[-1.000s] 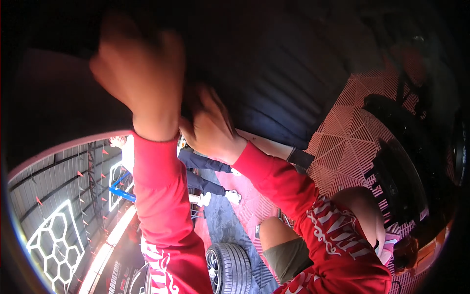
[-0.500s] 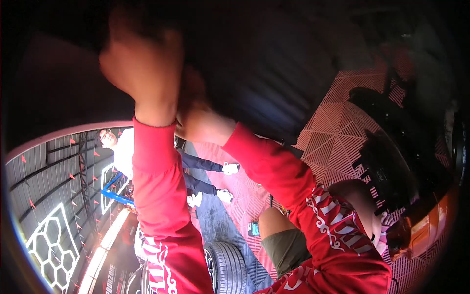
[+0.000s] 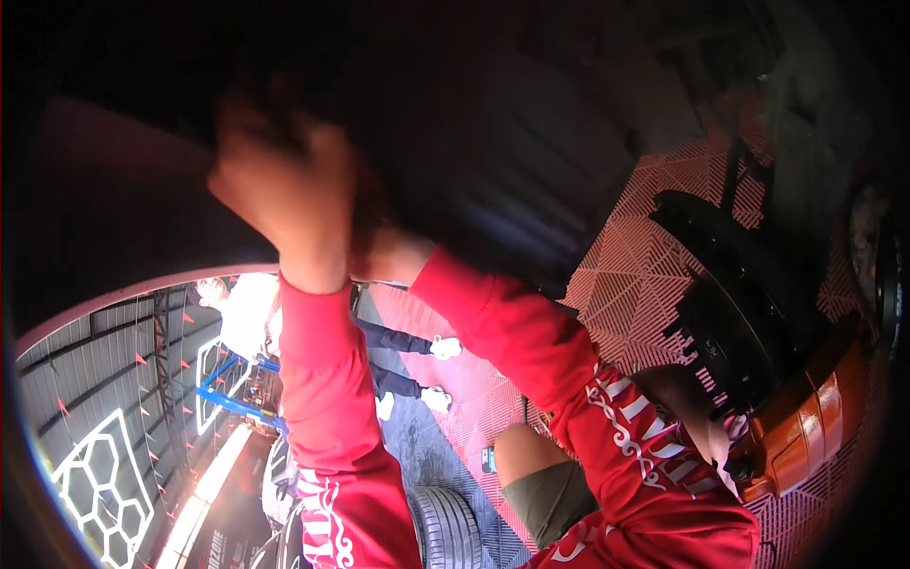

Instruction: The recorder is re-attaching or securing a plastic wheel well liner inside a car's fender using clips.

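Observation:
Both my arms, in red sleeves, reach up into the dark hollow of what looks like a car's wheel arch. My left hand (image 3: 289,185) is curled closed close to a dark panel (image 3: 114,180); deep shadow hides its fingertips and whatever they grip. Just right of that wrist, my right hand (image 3: 389,251) is partly covered by the left one, and its fingers are lost in the dark. A large black surface (image 3: 531,209) with faint bluish shine lies right of both hands. Below the left hand curves the pale rim (image 3: 180,277) of the arch.
A tyre (image 3: 447,526) lies near my left forearm. On the red tiled floor (image 3: 635,247) at right are a long black curved part (image 3: 749,313) and an orange body panel (image 3: 806,427). A person (image 3: 248,308) in white stands beyond, at left.
Both hands have shifted slightly in the view, the left wrist lower and to the right. The arch rim sits lower, and the left hand remains curled.

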Action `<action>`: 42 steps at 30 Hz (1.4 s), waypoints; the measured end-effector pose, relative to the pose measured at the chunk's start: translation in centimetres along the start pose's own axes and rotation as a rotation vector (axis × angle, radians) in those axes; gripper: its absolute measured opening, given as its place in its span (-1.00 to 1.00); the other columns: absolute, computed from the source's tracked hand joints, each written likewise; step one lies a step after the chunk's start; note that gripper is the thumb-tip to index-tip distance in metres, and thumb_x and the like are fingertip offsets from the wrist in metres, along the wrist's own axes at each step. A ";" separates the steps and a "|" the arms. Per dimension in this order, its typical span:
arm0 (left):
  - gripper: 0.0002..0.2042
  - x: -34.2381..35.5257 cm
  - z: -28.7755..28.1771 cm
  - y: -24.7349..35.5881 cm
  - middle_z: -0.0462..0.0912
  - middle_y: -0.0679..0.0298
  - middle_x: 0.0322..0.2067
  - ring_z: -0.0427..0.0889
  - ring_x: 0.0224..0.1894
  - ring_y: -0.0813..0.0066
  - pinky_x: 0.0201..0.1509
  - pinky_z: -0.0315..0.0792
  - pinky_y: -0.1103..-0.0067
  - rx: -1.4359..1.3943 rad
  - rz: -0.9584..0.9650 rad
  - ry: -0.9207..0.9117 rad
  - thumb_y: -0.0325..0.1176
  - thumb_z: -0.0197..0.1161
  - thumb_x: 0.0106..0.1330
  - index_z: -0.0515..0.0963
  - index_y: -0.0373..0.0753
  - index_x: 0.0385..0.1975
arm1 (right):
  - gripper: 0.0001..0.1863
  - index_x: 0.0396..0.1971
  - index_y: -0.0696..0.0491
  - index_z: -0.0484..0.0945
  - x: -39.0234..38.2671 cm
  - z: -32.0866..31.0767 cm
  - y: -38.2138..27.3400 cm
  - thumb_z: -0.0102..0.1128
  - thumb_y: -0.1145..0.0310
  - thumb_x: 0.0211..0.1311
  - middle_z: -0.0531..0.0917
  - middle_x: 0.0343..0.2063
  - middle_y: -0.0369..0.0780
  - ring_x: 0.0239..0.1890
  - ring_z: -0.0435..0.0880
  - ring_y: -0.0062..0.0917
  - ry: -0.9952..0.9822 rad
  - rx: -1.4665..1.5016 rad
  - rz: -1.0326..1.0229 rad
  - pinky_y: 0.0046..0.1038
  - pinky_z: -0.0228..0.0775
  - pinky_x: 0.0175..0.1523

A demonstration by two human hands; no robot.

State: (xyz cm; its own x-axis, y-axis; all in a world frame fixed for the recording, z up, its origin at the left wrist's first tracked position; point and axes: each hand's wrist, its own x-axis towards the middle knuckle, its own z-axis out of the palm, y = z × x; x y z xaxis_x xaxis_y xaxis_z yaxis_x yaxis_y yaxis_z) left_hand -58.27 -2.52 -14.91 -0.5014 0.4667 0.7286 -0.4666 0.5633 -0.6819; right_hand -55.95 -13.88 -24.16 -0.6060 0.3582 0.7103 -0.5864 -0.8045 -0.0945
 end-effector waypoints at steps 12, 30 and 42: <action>-0.73 0.0 -0.5 -0.8 0.66 -0.14 -0.40 0.65 -0.38 0.08 -0.23 0.47 0.27 -0.094 -0.095 0.010 -0.31 0.29 0.36 0.56 -0.47 -0.25 | -0.14 -0.03 0.23 0.38 1.0 -0.4 -4.2 0.68 -0.01 -0.19 0.47 -0.11 0.04 0.02 0.43 -0.06 0.473 -0.154 0.644 -0.14 0.32 0.12; -0.69 -0.4 1.1 1.8 0.72 -0.06 -0.07 0.71 -0.09 0.14 0.03 0.53 0.36 -0.061 -0.267 0.042 -0.37 0.27 0.40 0.59 -0.43 0.04 | 0.40 0.32 0.40 0.07 1.2 1.4 3.0 0.62 -0.30 -0.33 0.30 0.14 0.25 0.19 0.26 0.17 0.317 -0.285 0.391 0.06 0.11 0.34; -0.62 -0.8 1.5 -1.0 0.75 0.06 -0.30 0.66 -0.26 0.36 -0.10 0.51 0.41 -0.109 -0.267 0.147 -0.18 0.23 0.49 0.61 -0.49 -0.11 | 0.31 0.28 0.44 0.09 1.7 0.0 0.4 0.66 -0.14 -0.29 0.29 0.17 0.25 0.27 0.21 0.17 -0.036 0.108 0.727 0.04 0.06 0.38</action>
State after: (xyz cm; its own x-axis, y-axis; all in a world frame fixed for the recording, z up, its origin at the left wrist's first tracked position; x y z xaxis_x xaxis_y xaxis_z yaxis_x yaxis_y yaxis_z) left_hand -58.50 -4.51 -14.92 -0.2576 0.3811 0.8879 -0.4831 0.7450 -0.4599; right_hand -57.24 -13.60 -23.03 -0.8023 -0.2980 0.5172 0.0145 -0.8759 -0.4822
